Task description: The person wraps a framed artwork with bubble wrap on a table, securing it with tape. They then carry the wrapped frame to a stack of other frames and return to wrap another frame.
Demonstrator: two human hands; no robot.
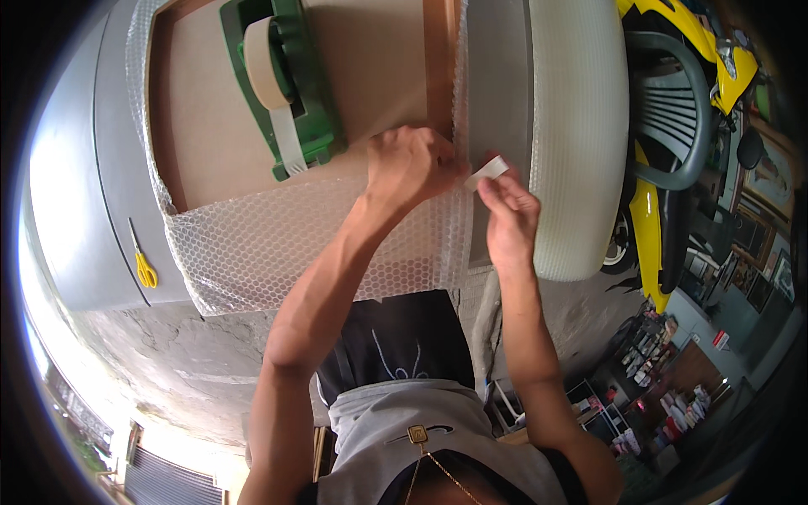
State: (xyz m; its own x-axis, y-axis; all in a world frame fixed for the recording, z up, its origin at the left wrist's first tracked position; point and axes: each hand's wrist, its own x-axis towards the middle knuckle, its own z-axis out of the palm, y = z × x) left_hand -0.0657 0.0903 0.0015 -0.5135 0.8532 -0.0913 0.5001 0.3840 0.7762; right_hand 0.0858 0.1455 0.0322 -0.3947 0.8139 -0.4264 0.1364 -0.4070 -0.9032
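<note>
A framed panel (379, 76) lies face down with brown wooden edges, partly wrapped in clear bubble wrap (320, 244). My left hand (411, 164) is closed at the right edge of the frame, its curled fingers gripping the bubble wrap there; the fingertips are partly hidden. Just to the right, my right hand (512, 215) pinches a short strip of pale tape (488, 171) between thumb and fingers. On the panel's back stands a green tape dispenser (316, 109) with a roll of tape (265, 63), its loose end hanging over the near cutting edge.
Yellow-handled scissors (146, 268) lie on the grey table (93, 185) at the left. A large roll of wrapping (576, 143) occupies the right side. Beyond it are a green plastic chair (673, 109) and a yellow motorbike (646, 227).
</note>
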